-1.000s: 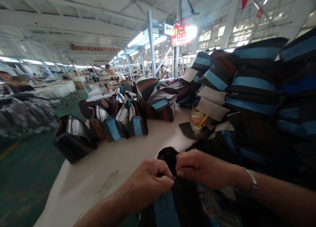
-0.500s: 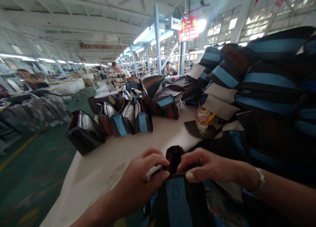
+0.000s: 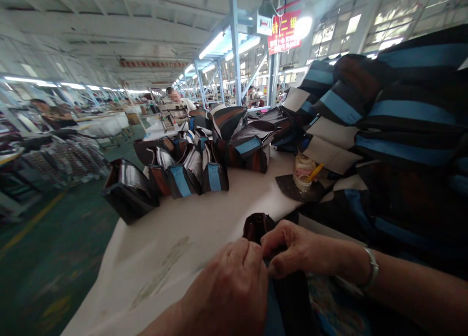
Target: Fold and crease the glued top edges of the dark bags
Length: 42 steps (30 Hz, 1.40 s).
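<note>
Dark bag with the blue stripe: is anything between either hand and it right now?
Nothing visible. The left hand and the right hand are both on the dark bag, fingers pinched on its top edge at the near end of the table. The piled bags on the right lie apart from the grip.

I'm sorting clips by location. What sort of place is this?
Most likely a bag factory floor. The left hand and right hand pinch a dark bag at a white table, stacks of blue-striped bags crowd it, and lit workstation rows with workers stretch behind.
</note>
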Tool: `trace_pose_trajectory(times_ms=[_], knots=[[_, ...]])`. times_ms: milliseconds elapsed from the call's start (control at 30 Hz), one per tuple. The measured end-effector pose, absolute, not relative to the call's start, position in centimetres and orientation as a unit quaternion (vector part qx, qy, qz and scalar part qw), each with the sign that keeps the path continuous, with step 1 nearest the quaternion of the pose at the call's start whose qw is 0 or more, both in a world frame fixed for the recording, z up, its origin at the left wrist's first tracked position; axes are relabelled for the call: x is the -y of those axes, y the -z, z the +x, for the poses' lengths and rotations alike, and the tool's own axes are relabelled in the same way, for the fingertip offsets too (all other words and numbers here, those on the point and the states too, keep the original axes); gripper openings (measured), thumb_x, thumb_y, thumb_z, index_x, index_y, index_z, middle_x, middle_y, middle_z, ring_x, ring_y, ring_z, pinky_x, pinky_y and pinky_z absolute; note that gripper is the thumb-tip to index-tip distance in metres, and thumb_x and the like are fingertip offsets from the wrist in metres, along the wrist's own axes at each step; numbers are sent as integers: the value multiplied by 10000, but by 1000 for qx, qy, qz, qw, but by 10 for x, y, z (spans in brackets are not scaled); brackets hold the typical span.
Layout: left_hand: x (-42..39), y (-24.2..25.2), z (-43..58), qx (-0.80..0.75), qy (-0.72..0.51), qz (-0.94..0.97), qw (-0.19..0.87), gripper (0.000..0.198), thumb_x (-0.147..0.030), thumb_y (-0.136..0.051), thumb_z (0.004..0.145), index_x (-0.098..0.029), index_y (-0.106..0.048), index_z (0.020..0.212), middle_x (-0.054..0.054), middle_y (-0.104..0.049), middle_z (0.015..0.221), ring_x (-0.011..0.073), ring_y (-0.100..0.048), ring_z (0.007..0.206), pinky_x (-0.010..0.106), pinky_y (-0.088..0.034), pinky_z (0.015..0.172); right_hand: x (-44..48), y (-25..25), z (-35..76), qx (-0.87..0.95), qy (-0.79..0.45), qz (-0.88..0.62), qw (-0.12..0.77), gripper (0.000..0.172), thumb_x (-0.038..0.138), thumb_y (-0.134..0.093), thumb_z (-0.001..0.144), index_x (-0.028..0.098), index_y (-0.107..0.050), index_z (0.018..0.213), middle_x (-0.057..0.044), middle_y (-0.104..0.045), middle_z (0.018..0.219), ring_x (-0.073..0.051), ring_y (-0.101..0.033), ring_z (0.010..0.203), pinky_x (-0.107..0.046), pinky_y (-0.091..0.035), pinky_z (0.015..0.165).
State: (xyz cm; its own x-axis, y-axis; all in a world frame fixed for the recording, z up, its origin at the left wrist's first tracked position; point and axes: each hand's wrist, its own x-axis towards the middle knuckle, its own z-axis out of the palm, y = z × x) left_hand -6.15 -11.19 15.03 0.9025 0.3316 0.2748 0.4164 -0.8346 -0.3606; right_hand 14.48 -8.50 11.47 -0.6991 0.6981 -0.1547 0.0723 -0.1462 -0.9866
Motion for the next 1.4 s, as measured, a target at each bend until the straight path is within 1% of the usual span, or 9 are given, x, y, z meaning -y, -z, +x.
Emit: trace_pose_trajectory(times_ms=[133,233,400,633,867,1033,1133,1267,1400], knots=[[107,-154,-61,188,94,-952,220,186,-10,-456,767,-167,-556,772,62,-555,725,233,-500,593,379,-428,492,87,-112,143,605,-691,-311,246,196,230,-748,685,70,-709,791,50,-459,605,-54,-330,582,-197,-236,515],[100,-160,-70,202,164,-948,181,224,-10,-428,859,-175,-526,743,38,-537,707,208,-497,609,342,-412,520,88,-110,145,582,-696,-331,260,172,209,-742,668,72,-722,770,43,-504,590,-49,-345,557,-191,-238,503],[97,-158,-84,227,267,-935,52,108,-128,-474,992,-158,-577,977,28,-583,845,164,-535,727,278,-433,624,89,-115,144,516,-734,-351,268,191,190,-742,637,97,-760,803,25,-580,604,-54,-425,542,-181,-283,507],[109,-160,-72,178,157,-959,158,139,-25,-508,875,-101,-624,891,67,-602,782,214,-517,671,321,-456,550,92,-111,138,500,-741,-337,297,193,146,-729,625,118,-772,811,36,-572,591,-50,-404,549,-179,-308,541],[112,-152,-60,206,86,-946,235,163,-16,-489,768,-167,-549,773,55,-544,700,228,-490,587,348,-420,459,85,-101,135,530,-729,-325,285,198,165,-723,611,96,-763,792,21,-575,630,-62,-407,584,-198,-287,554],[112,-148,-65,194,85,-939,271,180,-17,-429,777,-168,-522,812,40,-498,702,216,-476,579,346,-412,469,83,-102,140,624,-658,-322,273,186,174,-673,707,96,-757,854,31,-564,648,-64,-406,593,-203,-294,558],[114,-149,-75,184,127,-941,256,235,-21,-392,800,-119,-557,936,62,-531,756,211,-496,607,333,-453,513,85,-103,145,698,-569,-328,284,210,146,-648,751,111,-756,928,16,-633,748,-82,-485,665,-200,-366,624],[113,-145,-86,175,148,-947,226,310,-13,-351,849,-78,-573,1055,116,-605,874,234,-544,686,357,-511,605,86,-106,148,652,-620,-321,296,242,295,-730,782,108,-717,935,8,-625,782,-83,-482,682,-187,-370,611],[104,-147,-89,174,203,-952,149,242,-70,-365,958,-130,-597,993,64,-606,825,202,-532,683,318,-473,616,84,-112,147,663,-596,-349,291,351,444,-667,856,104,-637,773,52,-437,610,-54,-328,562,-179,-244,485]])
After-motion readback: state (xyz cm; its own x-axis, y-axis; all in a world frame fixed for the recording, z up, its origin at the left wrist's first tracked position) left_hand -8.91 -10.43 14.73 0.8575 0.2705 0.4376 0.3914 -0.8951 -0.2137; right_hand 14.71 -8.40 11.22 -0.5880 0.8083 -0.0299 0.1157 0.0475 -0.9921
